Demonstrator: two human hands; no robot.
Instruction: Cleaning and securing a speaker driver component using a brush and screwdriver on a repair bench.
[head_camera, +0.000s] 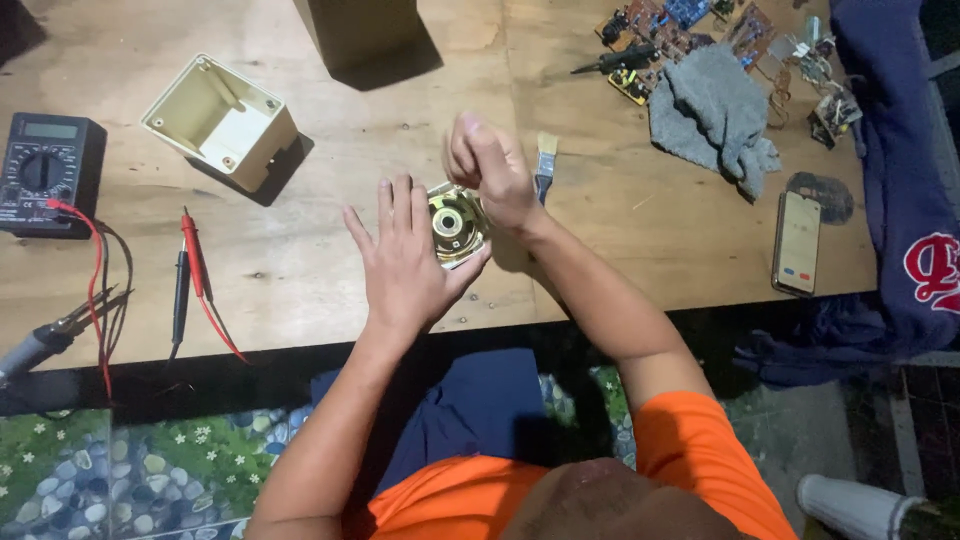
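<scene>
A small square speaker with a gold-coloured round back lies on the wooden table. My left hand rests flat beside it, fingers spread, its thumb pressed against the speaker's near edge. My right hand hovers over the speaker's far side with the fingers curled shut; whether it pinches anything is hidden. A small paintbrush lies just right of that hand.
A cream plastic box lies open at the left. A black multimeter with red and black probes is at the far left, near a soldering iron. Circuit boards, a grey rag, a phone and a blue garment lie at the right.
</scene>
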